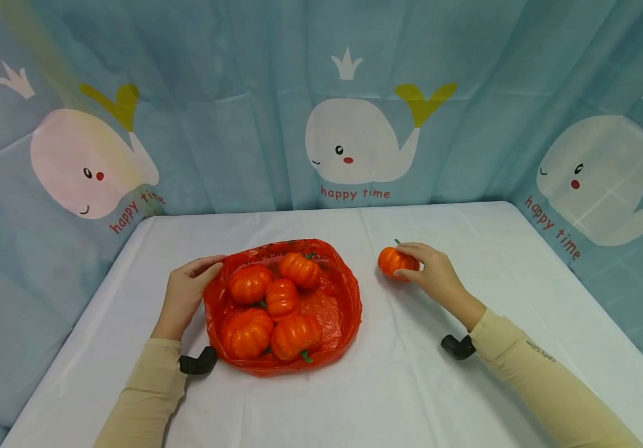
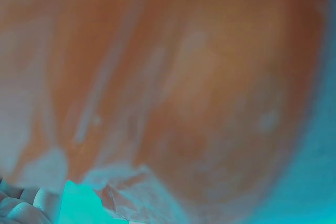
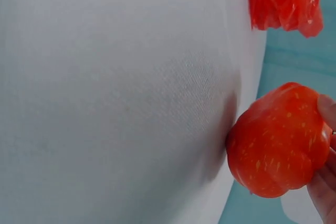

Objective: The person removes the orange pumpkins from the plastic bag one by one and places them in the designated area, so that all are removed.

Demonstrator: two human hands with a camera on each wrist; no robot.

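A red plastic bag point(image 1: 349, 311), its mouth spread wide, lies on the table with several small orange pumpkins point(image 1: 297, 336) inside. At the bag's left rim, my left hand point(image 1: 183, 295) pinches the plastic between thumb and fingers. The left wrist view is mostly filled by the blurred bag wall point(image 2: 199, 103), with part of the hand point(image 2: 23, 208) in the lower left corner. Right of the bag, my right hand point(image 1: 436, 274) grips another orange pumpkin point(image 1: 390, 261) with a green stem. In the right wrist view this pumpkin point(image 3: 275, 140) is at the tabletop, fingers and thumb around its far side.
A white cloth covers the table point(image 1: 411, 386). Behind and at the sides hangs a blue curtain point(image 1: 232, 143) printed with whales. A black curved piece sits at each wrist, the left one point(image 1: 198, 362) close to the bag and the right one point(image 1: 458, 346) over the cloth.
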